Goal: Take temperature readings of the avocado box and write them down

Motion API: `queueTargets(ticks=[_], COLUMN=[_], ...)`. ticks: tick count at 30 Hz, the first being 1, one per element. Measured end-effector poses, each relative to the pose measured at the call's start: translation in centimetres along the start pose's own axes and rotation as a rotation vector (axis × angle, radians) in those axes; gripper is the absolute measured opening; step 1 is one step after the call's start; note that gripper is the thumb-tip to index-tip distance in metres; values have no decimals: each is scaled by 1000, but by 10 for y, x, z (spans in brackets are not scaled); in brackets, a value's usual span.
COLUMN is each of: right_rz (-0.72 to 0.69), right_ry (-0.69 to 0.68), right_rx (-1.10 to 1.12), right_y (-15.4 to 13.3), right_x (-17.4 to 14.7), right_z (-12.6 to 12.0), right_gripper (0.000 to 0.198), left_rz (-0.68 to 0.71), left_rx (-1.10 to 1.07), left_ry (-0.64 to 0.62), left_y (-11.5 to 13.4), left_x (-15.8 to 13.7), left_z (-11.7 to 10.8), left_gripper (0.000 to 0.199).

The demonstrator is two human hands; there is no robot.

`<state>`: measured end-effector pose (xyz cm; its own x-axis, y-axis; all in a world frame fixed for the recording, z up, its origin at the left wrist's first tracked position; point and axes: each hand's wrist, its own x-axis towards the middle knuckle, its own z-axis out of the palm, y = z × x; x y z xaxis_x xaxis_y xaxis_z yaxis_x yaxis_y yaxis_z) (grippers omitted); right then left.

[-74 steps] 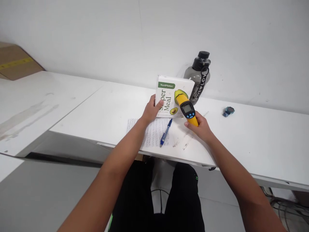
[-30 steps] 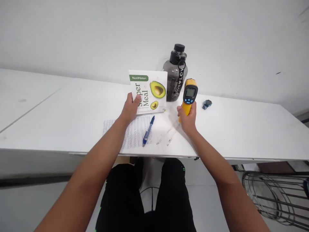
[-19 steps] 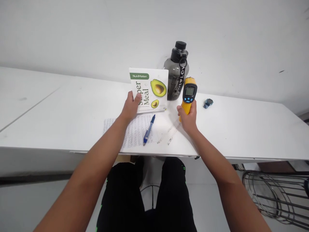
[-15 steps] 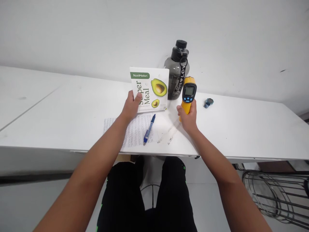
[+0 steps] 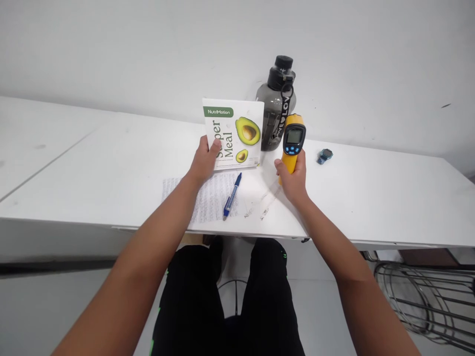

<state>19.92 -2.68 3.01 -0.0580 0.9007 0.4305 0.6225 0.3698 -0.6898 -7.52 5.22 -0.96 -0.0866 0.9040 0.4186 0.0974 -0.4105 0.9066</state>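
My left hand (image 5: 206, 158) grips the lower left edge of a white book (image 5: 232, 133) with avocados and "Super Meal" on its cover, thumb on the front. The book stands nearly upright, cover facing me. In my right hand (image 5: 295, 178) is a yellow and black infrared thermometer (image 5: 294, 138), held by its handle with its small screen towards me. Behind them stands a grey see-through water bottle (image 5: 272, 109) with a black lid and strap, partly hidden by the book and thermometer. Below the book lies a blue pen (image 5: 232, 197), partly over a printed sheet (image 5: 208, 198).
A small blue-green wristwatch-like object (image 5: 324, 156) lies right of the thermometer on the white table (image 5: 389, 198). A wall rises directly behind the table. Under the table at the right is a metal wire rack (image 5: 426, 301). My legs are below the front edge.
The view has shifted slightly, so things on the table appear a little to the right and higher. Both hands keep their holds on the book and the thermometer.
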Motion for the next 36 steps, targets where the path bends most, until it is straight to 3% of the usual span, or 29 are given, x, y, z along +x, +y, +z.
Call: queueTargets(ticks=[4,7,11,16,20,23,27,31,34,36], right_rz=[174,270,362,365,229,-50,-463,-511,-473,-391], right_ry=[114,40,-83,-184,-114,-115,-478,-653,-652,-631], right_rx=[-18,-182,-504,-711,-717,-705,-621,-600,-488,-293], right_y=[5,5,1,3,5,-4,-23,-30,-29,-28], right_x=[4,7,9,8,6,1,-8,-14,-16,-18], right_z=[-8,-17,-21,-18,-17,-7,18,32,26,18], right_gripper=[75,78,67,56,53,42,47,53,37,28], left_rz=[-46,-78,-104,-135,-132,-136,-135,-144,-124,-112], left_rx=[32,63,71,73,47,23,49,80,79,85], left_ry=[29,55,49,36,45,38,42,55,46,49], left_y=[2,3,6,9,7,6,8,11,12,12], left_x=[-2,-4,-6,-7,-6,-5,-6,-6,-6,-6], left_z=[2,3,2,3,3,3,4,5,6,6], left_gripper=[68,69,67,68,63,62,64,70,70,72])
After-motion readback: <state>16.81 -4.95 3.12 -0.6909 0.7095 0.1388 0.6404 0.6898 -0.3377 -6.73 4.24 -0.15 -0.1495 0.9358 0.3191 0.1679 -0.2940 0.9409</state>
